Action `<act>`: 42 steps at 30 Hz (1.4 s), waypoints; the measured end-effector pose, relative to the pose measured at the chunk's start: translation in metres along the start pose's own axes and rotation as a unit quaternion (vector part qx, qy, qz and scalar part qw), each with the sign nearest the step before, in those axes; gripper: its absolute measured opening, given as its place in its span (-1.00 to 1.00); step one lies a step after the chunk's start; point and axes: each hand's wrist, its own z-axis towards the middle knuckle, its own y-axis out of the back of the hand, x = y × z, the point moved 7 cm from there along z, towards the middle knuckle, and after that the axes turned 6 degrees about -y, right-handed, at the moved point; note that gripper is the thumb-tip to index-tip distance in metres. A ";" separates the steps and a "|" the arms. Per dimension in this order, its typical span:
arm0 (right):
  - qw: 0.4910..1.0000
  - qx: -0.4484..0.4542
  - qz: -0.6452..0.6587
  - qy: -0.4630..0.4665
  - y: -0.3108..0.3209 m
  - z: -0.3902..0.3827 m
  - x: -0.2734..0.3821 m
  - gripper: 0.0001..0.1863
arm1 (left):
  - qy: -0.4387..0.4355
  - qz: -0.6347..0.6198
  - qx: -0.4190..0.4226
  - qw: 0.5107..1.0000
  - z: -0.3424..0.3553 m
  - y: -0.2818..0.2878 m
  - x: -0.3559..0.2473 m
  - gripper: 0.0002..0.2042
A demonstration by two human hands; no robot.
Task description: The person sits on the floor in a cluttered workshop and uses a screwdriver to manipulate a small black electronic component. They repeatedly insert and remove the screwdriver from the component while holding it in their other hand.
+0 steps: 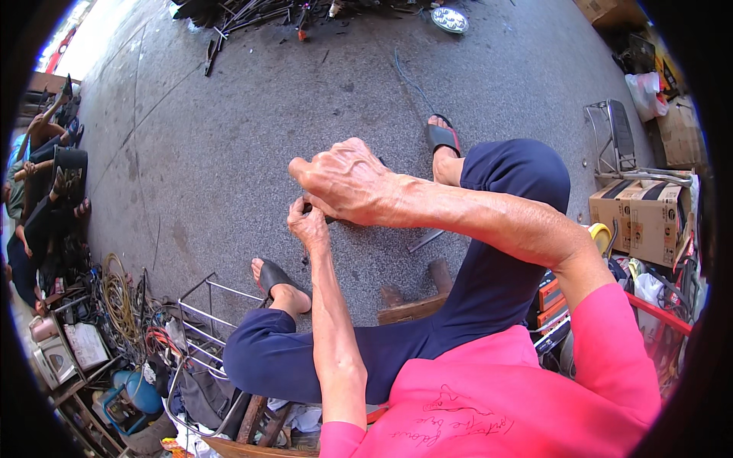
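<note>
Head view: both hands meet above the grey floor (229, 164), well forward of the person's bent knees, and between them sits a small dark piece (308, 207), mostly covered by the hands, so its full shape and material cannot be told. Judging by how little of it shows and by the light touch of the left hand (309, 226), it should be light in weight, easy to carry in a pinch and more likely to be fumbled than to tire the arm. Its surface looks dark and may be greasy, which would make it slippery, so a firm pinch seems wise; whether it is stiff or fragile is not something the view settles. The best place to take hold is probably the end at the left hand, with the other end left free for the right hand (347, 181) to work on from above. As for the fingers (296, 210) of the left hand, thumb and forefinger are drawn close together and pinch the dark piece between their tips. On the right hand, the knuckles are bent and the back of the hand faces up, lying over the dark piece and close against the left hand; its fingertips are hidden underneath, so I cannot tell how far they are closed or what they grip.
</note>
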 end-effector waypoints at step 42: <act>0.999 0.031 -0.030 0.028 -0.005 0.008 0.005 -0.71 | 0.129 -0.161 -0.041 0.978 -0.009 -0.010 -0.018 -0.89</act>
